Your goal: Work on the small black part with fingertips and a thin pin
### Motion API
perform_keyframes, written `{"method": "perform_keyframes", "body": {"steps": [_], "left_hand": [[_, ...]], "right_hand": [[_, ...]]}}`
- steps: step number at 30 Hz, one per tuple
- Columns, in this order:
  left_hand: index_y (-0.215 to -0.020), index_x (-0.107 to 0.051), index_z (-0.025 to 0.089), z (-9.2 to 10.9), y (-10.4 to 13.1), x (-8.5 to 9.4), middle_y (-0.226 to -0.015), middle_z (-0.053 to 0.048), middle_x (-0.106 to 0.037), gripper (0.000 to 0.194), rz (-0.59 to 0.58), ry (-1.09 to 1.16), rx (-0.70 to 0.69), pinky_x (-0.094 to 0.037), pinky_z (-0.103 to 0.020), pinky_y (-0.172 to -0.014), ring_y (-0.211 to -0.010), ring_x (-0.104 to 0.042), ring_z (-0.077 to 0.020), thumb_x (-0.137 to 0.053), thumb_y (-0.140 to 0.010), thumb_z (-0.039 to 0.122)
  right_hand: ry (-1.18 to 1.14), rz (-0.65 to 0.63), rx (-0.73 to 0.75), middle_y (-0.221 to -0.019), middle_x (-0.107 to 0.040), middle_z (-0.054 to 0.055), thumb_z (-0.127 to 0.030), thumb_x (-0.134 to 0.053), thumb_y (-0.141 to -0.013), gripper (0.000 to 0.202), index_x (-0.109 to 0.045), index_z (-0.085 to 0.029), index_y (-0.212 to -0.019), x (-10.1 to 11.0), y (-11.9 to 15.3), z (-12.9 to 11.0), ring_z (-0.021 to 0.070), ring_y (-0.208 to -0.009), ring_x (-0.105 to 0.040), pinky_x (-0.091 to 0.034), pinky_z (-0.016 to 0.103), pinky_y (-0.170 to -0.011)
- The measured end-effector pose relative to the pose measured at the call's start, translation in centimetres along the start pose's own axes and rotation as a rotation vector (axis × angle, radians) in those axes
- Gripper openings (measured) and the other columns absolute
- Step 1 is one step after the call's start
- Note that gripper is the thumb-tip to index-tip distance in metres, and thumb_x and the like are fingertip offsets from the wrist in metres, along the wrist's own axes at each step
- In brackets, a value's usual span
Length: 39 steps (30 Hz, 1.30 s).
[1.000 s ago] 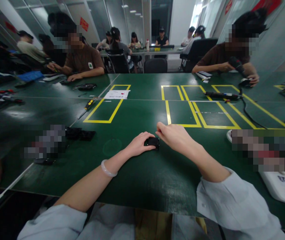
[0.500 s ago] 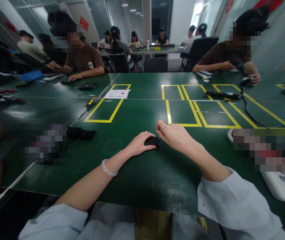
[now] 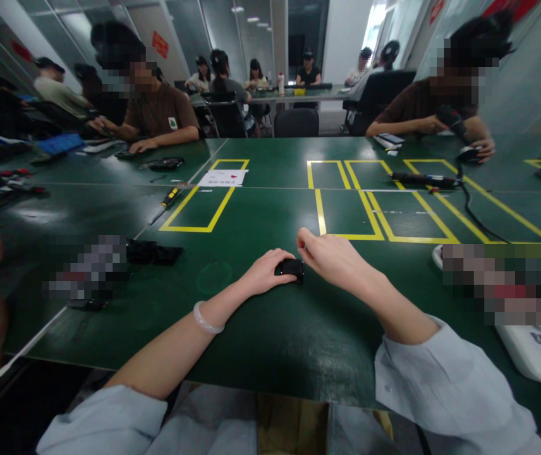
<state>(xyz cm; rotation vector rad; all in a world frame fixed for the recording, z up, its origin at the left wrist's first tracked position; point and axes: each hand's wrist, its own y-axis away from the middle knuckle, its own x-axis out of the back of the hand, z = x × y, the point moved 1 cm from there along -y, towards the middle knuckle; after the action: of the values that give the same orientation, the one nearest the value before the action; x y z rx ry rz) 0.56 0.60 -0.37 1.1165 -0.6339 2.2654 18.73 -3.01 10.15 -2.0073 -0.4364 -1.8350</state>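
A small black device (image 3: 291,268) lies on the green table (image 3: 261,328) straight ahead of me. My left hand (image 3: 265,272) cups its left side and holds it down, with a pale bangle on that wrist. My right hand (image 3: 330,256) hovers just right of the device, fingers bunched together with the tips over its top right edge. Whether those fingertips pinch anything is hidden.
Black parts (image 3: 154,254) lie to my left and a white box (image 3: 536,354) at the right edge. Yellow tape outlines (image 3: 346,202) mark the middle of the table, with a screwdriver (image 3: 170,197) and a paper sheet (image 3: 222,178). Other people work along the far side.
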Motion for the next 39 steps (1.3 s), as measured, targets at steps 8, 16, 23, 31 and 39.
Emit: {"method": "perform_keyframes", "body": {"steps": [8,16,23,31,39], "left_hand": [[-0.109,-0.056,0.022,-0.08,-0.10,-0.03,-0.101,-0.004,-0.058,0.038,-0.002,-0.009,0.009,-0.043,-0.035,-0.085,-0.096,-0.054,-0.0233,-0.062,-0.081,0.047],[-0.111,-0.056,0.023,-0.13,0.00,-0.10,-0.105,-0.004,-0.058,0.038,0.003,-0.010,-0.010,-0.042,-0.035,-0.087,-0.098,-0.054,-0.0229,-0.062,-0.082,0.046],[-0.110,-0.055,0.021,-0.26,-0.02,-0.15,-0.100,-0.004,-0.058,0.038,0.014,-0.014,-0.012,-0.043,-0.034,-0.083,-0.095,-0.054,-0.0226,-0.063,-0.082,0.046],[-0.109,-0.056,0.023,0.11,-0.02,0.06,-0.105,-0.005,-0.058,0.037,-0.006,0.015,0.020,-0.042,-0.037,-0.087,-0.098,-0.054,-0.0238,-0.062,-0.081,0.047],[-0.110,-0.056,0.022,-0.15,-0.01,-0.07,-0.102,-0.004,-0.058,0.038,0.007,0.003,0.003,-0.042,-0.035,-0.086,-0.097,-0.054,-0.0229,-0.062,-0.081,0.047]], "right_hand": [[0.027,0.029,-0.013,-0.079,-0.068,0.005,-0.035,-0.033,-0.095,0.023,-0.048,-0.019,-0.102,0.04,0.04,-0.07,0.0194,-0.070,-0.064,-0.022,0.026,-0.052],[0.006,0.024,0.002,-0.081,-0.069,0.005,-0.026,-0.034,-0.093,0.020,-0.045,-0.018,-0.108,0.01,0.11,-0.14,0.0185,-0.069,-0.064,-0.022,0.026,-0.052],[0.042,0.025,-0.008,-0.081,-0.069,0.005,-0.037,-0.033,-0.095,0.025,-0.048,-0.020,-0.104,-0.10,0.01,-0.10,0.0192,-0.070,-0.064,-0.024,0.026,-0.053],[0.015,0.023,0.000,-0.081,-0.069,0.005,-0.027,-0.033,-0.094,0.020,-0.046,-0.020,-0.108,0.03,0.09,-0.17,0.0178,-0.067,-0.063,-0.023,0.026,-0.053],[0.039,0.040,0.010,-0.078,-0.068,0.005,-0.035,-0.032,-0.095,0.024,-0.048,-0.020,-0.103,-0.22,0.04,0.05,0.0197,-0.068,-0.064,-0.023,0.026,-0.053]]}}
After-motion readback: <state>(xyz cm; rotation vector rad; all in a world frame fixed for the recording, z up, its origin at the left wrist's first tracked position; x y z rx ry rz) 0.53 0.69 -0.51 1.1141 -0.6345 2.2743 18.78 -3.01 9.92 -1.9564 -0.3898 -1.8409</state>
